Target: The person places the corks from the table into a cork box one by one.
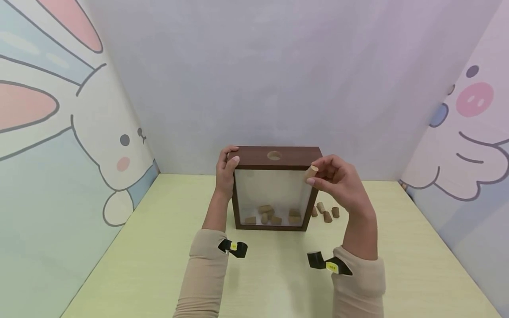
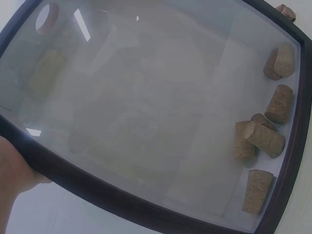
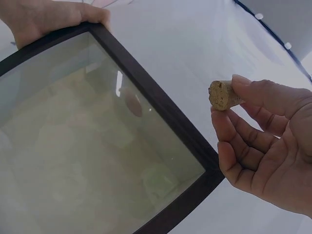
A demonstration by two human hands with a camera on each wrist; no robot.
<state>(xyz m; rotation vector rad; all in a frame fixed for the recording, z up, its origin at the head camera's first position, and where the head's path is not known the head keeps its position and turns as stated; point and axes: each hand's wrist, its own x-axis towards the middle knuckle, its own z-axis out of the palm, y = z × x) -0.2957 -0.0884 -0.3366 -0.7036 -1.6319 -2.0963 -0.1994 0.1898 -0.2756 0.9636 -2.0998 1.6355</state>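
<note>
A dark brown wooden shadow box with a clear front stands upright on the table, a round hole in its top. My left hand grips its upper left corner, thumb at the front edge. Between thumb and fingertips my right hand pinches a cork, close to the box's upper right corner and to the right of the hole. Several tapered corks lie along the bottom inside the box, some resting on others.
Several loose corks lie on the pale yellow table, right of the box. A plain curtain hangs close behind. Printed panels with a rabbit and a pig flank the table.
</note>
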